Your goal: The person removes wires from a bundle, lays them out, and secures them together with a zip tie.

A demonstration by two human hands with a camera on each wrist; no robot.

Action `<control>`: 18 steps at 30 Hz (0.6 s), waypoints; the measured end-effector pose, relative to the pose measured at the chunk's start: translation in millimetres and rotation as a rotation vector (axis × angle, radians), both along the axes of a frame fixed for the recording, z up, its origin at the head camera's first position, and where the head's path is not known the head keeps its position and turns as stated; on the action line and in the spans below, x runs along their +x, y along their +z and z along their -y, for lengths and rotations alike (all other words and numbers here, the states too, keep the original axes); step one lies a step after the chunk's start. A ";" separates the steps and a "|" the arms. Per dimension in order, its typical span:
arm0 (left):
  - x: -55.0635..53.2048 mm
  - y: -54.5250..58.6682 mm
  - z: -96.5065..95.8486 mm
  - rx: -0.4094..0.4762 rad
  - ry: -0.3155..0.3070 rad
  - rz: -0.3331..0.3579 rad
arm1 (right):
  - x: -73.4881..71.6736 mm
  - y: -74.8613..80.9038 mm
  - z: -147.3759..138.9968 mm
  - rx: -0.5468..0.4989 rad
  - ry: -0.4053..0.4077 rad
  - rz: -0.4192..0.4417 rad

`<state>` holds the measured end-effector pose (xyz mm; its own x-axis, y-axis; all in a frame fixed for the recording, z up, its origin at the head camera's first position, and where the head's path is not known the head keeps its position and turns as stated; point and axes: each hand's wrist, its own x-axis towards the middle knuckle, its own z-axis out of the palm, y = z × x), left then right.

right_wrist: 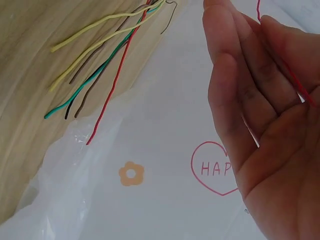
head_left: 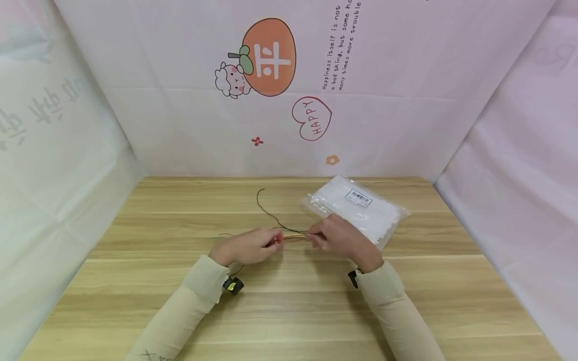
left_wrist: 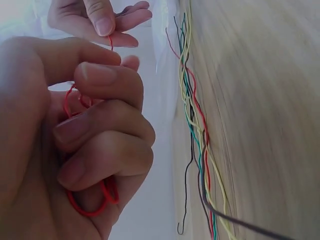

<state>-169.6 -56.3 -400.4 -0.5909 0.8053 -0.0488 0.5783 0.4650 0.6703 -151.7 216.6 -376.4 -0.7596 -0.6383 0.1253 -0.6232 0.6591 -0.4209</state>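
Observation:
A red wire [left_wrist: 86, 213] is bunched in my left hand [head_left: 249, 246], whose fingers curl round it in the left wrist view. My right hand [head_left: 339, 238] pinches a stretch of the same red wire [right_wrist: 259, 11] between thumb and forefinger, a short way from the left. Below both hands, on the wooden table, lies a loose bundle of thin wires [left_wrist: 192, 112] in yellow, green, red, black and brown. Its uneven ends [right_wrist: 102, 95] fan out in the right wrist view. One dark wire [head_left: 269, 214] curves away behind the hands.
A clear plastic bag [head_left: 377, 213] of white contents, with a barcode label [head_left: 358, 197], lies behind and beside the right hand. White printed cloth [head_left: 198, 135] walls the table [head_left: 289, 321] at the back and sides.

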 end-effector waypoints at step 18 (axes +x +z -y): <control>2.6 0.5 2.7 0.063 0.050 0.082 | 0.4 -1.1 -0.4 0.013 0.040 0.047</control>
<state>-166.9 -59.0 -399.9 -0.6263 0.7781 -0.0490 0.4976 0.4473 0.7432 -151.3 217.0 -377.5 -0.7382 -0.6697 0.0811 -0.6289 0.6396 -0.4420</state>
